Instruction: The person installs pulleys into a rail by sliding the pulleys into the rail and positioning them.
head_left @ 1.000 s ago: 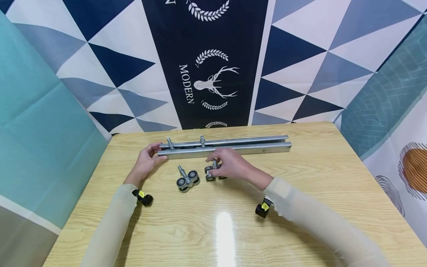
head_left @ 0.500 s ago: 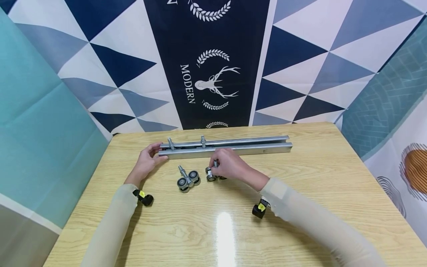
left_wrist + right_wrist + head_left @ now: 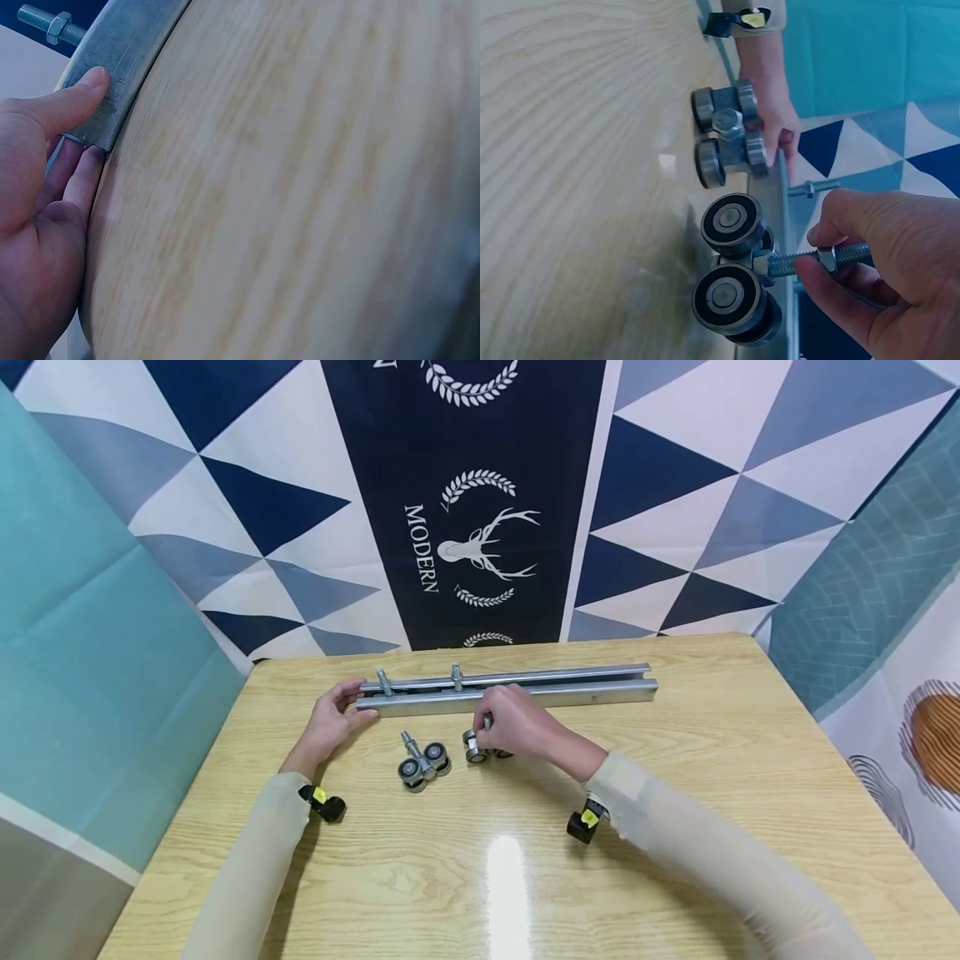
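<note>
My left hand (image 3: 330,722) grips the left end of a silver metal track rail (image 3: 585,695), thumb flat on its front face in the left wrist view. Two threaded bolts (image 3: 457,677) stand up out of the rail's slot. With thumb and fingers, my right hand (image 3: 900,262) pinches the nut and threaded stem of a four-wheeled trolley roller (image 3: 727,289) just in front of the rail. Its wheels hang low over the table in the head view. A second trolley roller (image 3: 422,764) lies on the table to the left, its stem tilted toward the rail.
The wooden table (image 3: 405,877) ends at a patterned cloth wall (image 3: 300,527) behind the rail. A teal wall (image 3: 97,610) rises at the left. Small black cameras (image 3: 322,804) are strapped to both wrists.
My right hand has drawn its fingers in around the trolley roller's stem and shifted it slightly up toward the rail. The left hand, rail and second roller have stayed put.
</note>
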Demonstrator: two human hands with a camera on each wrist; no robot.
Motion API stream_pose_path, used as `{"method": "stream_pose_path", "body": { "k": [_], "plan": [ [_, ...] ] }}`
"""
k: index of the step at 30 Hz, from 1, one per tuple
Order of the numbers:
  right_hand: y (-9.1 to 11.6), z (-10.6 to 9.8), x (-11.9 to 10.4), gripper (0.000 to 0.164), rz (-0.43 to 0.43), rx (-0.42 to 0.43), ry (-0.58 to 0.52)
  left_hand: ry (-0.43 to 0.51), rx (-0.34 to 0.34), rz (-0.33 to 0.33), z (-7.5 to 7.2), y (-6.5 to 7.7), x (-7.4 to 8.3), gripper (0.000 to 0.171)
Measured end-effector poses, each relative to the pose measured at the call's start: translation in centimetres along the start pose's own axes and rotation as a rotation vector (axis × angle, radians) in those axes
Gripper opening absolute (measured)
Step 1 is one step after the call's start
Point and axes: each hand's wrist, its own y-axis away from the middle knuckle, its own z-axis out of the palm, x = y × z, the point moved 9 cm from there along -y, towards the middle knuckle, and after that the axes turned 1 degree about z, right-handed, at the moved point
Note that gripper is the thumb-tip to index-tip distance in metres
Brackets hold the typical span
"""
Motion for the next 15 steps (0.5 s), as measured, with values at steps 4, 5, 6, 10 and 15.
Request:
{"method": "stream_pose_path", "body": {
  "k": [4,5,6,10,15],
  "plan": [
    [0.1,-1.1,-0.1,0.014,-0.019,0.034,0.034,0.003,0.003,0.002,0.0,0.1,0.1,0.073],
    [0.1,-1.3,0.0,0.014,-0.023,0.04,0.04,0.004,0.004,0.001,0.0,0.1,0.1,0.073],
    [0.1,-1.5,0.0,0.015,-0.023,0.044,0.039,0.002,0.005,-0.002,0.0,0.2,0.1,0.073],
    [0.4,-2.6,0.6,0.015,-0.014,0.064,0.035,0.001,0.009,-0.011,0.1,0.4,0.0,0.073],
    [0.9,-4.0,1.4,0.012,0.004,0.092,0.044,0.004,0.011,-0.016,0.1,0.6,-0.1,0.074]
  ]
}}
